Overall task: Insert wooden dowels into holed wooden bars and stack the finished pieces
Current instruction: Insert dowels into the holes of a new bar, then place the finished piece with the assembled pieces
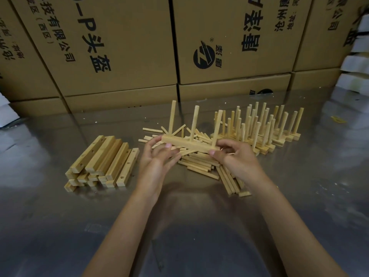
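A shiny grey metal table [60,226] runs back to a wall of printed cardboard boxes [123,47]. Above the loose dowel pile [201,162], both hands hold a wooden bar [187,145] level, with three dowels standing upright in it. The left hand [157,156] pinches its left end, the right hand [233,156] its right end, fingers curled. Left of the pile lie stacked holed bars [101,162]; to the right behind it stand the finished pieces [265,128].
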`<act>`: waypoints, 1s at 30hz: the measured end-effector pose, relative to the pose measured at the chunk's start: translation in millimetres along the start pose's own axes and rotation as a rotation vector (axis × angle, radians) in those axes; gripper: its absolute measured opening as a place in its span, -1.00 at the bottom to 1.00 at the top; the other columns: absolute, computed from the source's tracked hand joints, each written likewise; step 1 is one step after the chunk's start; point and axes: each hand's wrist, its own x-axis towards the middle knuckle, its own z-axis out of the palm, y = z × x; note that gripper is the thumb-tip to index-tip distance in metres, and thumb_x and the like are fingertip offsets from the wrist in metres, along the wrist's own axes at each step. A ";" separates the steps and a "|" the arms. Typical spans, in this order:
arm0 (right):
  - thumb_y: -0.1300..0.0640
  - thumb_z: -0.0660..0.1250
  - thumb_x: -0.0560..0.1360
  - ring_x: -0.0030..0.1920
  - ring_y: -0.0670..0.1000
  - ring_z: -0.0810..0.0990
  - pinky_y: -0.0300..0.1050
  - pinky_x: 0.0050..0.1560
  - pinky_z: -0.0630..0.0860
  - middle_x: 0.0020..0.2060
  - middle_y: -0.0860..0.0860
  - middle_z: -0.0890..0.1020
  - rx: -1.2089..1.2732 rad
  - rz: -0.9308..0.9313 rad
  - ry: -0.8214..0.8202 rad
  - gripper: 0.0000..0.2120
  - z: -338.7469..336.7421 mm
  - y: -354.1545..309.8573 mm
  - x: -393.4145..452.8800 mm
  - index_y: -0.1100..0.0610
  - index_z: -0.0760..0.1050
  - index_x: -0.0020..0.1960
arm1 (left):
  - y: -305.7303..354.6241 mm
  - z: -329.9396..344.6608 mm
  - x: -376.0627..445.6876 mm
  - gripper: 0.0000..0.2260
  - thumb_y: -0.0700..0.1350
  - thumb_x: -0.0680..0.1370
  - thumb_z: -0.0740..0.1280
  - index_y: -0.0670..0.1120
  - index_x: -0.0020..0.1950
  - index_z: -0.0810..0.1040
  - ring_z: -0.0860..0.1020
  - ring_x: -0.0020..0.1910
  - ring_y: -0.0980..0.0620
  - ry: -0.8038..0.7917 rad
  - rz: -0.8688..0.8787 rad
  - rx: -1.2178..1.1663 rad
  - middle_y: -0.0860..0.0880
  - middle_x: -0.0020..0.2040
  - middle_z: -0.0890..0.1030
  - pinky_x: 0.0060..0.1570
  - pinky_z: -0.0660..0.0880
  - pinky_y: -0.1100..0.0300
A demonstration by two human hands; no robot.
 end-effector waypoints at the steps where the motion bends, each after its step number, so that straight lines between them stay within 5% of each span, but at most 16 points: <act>1: 0.08 0.50 0.46 -0.02 -0.16 0.55 -0.29 -0.04 0.44 -0.07 -0.10 0.61 -0.004 -0.002 -0.012 -0.80 -3.0 1.4 0.7 -0.13 0.56 0.01 | -0.6 1.2 -1.2 -0.71 -0.24 0.58 0.37 -0.02 0.28 0.50 0.69 0.04 -0.13 -0.006 -0.007 0.016 -0.08 0.02 0.72 -0.03 0.65 0.08; 5: 0.08 0.50 0.46 0.02 -0.04 0.60 -0.19 0.05 0.52 -0.03 -0.07 0.65 0.008 -0.011 -0.079 -0.82 -4.6 2.6 0.1 -0.17 0.61 -0.01 | 2.6 1.7 -3.7 -0.62 -0.27 0.53 0.41 -0.11 0.35 0.51 0.71 -0.04 -0.12 0.006 -0.059 0.020 -0.12 0.02 0.70 -0.10 0.65 0.12; 9: -0.07 0.46 0.47 -0.10 -0.12 0.64 -0.28 -0.17 0.52 -0.01 -0.13 0.66 0.094 -0.032 -0.032 -0.81 -1.8 3.1 0.5 -0.16 0.61 0.08 | 6.1 -0.7 -3.2 -0.64 -0.32 0.54 0.37 -0.23 0.33 0.48 0.70 0.03 -0.13 -0.023 -0.101 -0.017 -0.19 0.13 0.66 0.00 0.65 0.12; 13: 0.07 0.44 0.51 -0.27 -0.13 0.64 -0.29 -0.23 0.55 -0.08 -0.04 0.69 0.150 -0.056 0.086 -0.89 -0.6 7.2 2.2 -0.01 0.64 0.03 | 4.8 -0.2 -4.1 -0.63 -0.31 0.50 0.41 -0.22 0.30 0.51 0.70 0.06 -0.12 -0.065 -0.122 0.012 -0.18 0.15 0.67 0.07 0.63 0.10; 19: 0.12 0.43 0.52 0.01 -0.10 0.60 -0.31 -0.08 0.45 -0.01 -0.08 0.64 -0.034 -0.033 -0.002 -0.77 -17.4 8.3 7.4 -0.06 0.57 0.15 | -2.7 3.2 -6.6 -0.69 -0.34 0.46 0.47 -0.29 0.18 0.53 0.70 0.05 -0.14 -0.118 -0.087 0.128 -0.20 0.10 0.69 0.01 0.63 0.17; 25: 0.18 0.41 0.53 0.01 0.04 0.63 -0.15 0.02 0.52 -0.03 0.07 0.65 -0.264 -0.043 -0.091 -0.72 -53.8 10.5 2.4 0.07 0.55 0.24 | -8.1 10.7 -11.4 -0.69 -0.30 0.44 0.52 -0.13 0.14 0.59 0.70 0.01 -0.01 -0.176 -0.027 0.349 -0.11 0.04 0.71 -0.08 0.63 0.22; 30: 0.27 0.42 0.50 0.01 0.00 0.59 -0.12 0.12 0.46 0.03 0.02 0.66 -0.332 -0.093 0.004 -0.75 -111.1 27.0 -0.5 0.14 0.61 0.18 | -5.8 9.6 -10.9 -0.62 -0.23 0.47 0.51 -0.04 0.25 0.54 0.69 -0.02 0.08 -0.168 0.048 0.441 -0.02 -0.07 0.73 -0.12 0.61 0.26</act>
